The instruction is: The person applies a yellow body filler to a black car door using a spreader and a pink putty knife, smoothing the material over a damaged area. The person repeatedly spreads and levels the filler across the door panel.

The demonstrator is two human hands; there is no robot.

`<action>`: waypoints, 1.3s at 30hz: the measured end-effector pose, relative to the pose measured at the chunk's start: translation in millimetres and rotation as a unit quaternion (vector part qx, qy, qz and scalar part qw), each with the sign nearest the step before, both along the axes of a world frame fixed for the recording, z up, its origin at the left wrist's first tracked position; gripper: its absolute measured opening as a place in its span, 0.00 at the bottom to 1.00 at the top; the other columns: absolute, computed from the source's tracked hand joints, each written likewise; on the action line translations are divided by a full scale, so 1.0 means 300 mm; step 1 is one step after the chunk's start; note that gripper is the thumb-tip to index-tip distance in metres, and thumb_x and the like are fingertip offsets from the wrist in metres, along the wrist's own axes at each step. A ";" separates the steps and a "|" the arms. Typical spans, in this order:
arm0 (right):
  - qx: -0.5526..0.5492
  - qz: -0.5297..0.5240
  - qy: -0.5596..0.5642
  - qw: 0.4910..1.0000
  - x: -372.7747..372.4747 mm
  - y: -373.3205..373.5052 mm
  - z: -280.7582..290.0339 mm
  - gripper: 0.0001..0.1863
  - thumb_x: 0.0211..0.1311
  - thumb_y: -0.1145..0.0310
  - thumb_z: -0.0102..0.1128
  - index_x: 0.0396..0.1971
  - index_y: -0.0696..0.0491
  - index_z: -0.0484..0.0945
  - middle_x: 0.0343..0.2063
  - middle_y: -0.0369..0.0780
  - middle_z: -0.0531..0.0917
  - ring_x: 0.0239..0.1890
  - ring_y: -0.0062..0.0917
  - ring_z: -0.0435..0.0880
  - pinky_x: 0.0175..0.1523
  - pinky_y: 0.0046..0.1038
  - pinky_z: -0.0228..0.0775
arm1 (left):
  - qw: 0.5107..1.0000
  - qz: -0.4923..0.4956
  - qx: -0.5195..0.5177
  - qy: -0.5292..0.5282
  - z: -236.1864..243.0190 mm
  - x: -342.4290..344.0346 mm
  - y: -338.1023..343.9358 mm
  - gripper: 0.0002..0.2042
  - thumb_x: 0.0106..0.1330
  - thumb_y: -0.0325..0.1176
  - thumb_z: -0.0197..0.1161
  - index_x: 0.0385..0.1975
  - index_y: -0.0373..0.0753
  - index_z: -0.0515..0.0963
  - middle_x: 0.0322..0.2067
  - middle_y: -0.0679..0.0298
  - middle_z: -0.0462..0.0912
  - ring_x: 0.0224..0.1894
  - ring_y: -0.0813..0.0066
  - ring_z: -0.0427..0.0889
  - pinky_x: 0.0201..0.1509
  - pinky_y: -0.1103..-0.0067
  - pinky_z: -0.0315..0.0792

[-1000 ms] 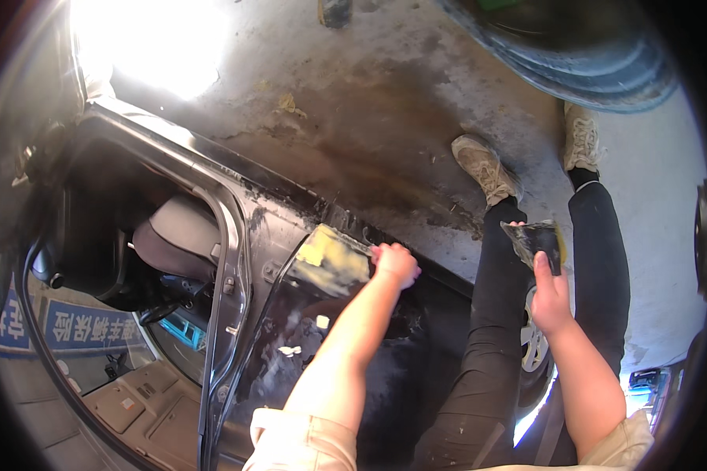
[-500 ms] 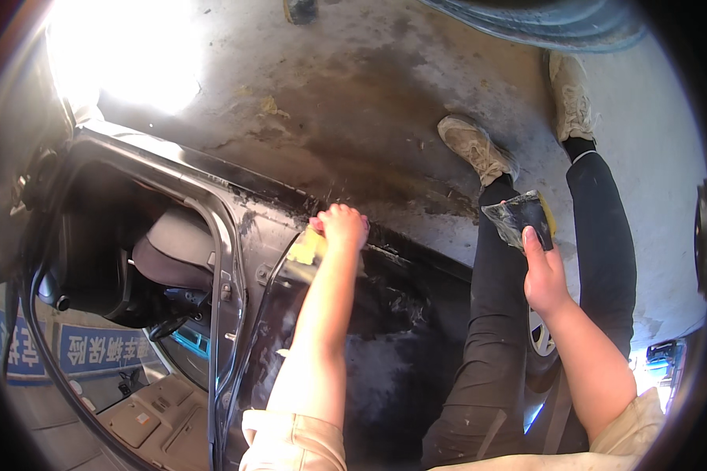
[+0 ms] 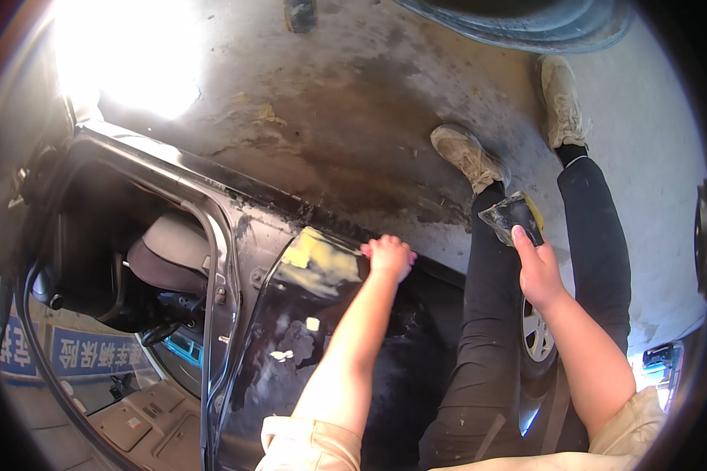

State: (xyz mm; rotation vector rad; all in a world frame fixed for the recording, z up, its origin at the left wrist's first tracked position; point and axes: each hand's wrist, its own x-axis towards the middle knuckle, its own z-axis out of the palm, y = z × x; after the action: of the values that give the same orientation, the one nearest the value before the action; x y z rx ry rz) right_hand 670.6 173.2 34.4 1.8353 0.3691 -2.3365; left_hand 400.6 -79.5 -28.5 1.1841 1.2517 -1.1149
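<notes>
Showing mid-frame in the head view, the left hand [image 3: 389,257] curls at the upper edge of a glossy black car panel [image 3: 416,369]; from where I stand, I can't tell whether it grasps anything. A smeared pale-yellow patch [image 3: 320,261] lies just left of it. At centre right, the right hand [image 3: 540,275] grips a flat dark pad [image 3: 518,217] with a yellow edge, before a black-trousered leg [image 3: 487,345].

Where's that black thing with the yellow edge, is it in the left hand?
No, the right hand holds the black thing, while the left hand is over at the dark car panel.
</notes>
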 end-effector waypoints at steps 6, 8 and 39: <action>0.090 0.014 0.013 0.996 -0.013 0.020 -0.034 0.19 0.87 0.55 0.57 0.51 0.58 0.82 0.35 0.28 0.81 0.39 0.13 0.75 0.49 0.23 0.72 | 0.974 -0.064 0.055 0.211 0.044 -0.556 0.271 0.15 0.72 0.50 0.65 0.48 0.50 0.88 0.54 0.61 0.86 0.61 0.59 0.81 0.64 0.50 0.74; 0.084 0.049 0.016 0.995 -0.005 0.049 -0.037 0.18 0.87 0.56 0.58 0.52 0.58 0.82 0.35 0.29 0.81 0.40 0.14 0.76 0.50 0.24 0.72 | 0.960 -0.066 0.070 0.265 0.079 -0.726 0.304 0.17 0.71 0.50 0.68 0.51 0.49 0.87 0.55 0.60 0.86 0.62 0.58 0.81 0.66 0.50 0.74; 0.370 0.196 0.133 0.898 -0.265 0.832 0.348 0.19 0.71 0.72 0.70 0.59 0.57 0.84 0.51 0.34 0.89 0.55 0.22 0.85 0.66 0.31 0.75 | 0.283 0.830 0.338 -0.340 0.432 0.281 0.962 0.42 0.85 0.65 0.46 0.84 0.36 0.57 0.83 0.55 0.60 0.86 0.60 0.53 0.88 0.60 0.46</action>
State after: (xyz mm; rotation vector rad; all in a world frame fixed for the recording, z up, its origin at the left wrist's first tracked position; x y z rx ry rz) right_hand 591.1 422.8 138.7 1.4306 1.6843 -2.2981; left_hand 484.8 209.2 101.0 0.0950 1.2789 1.5262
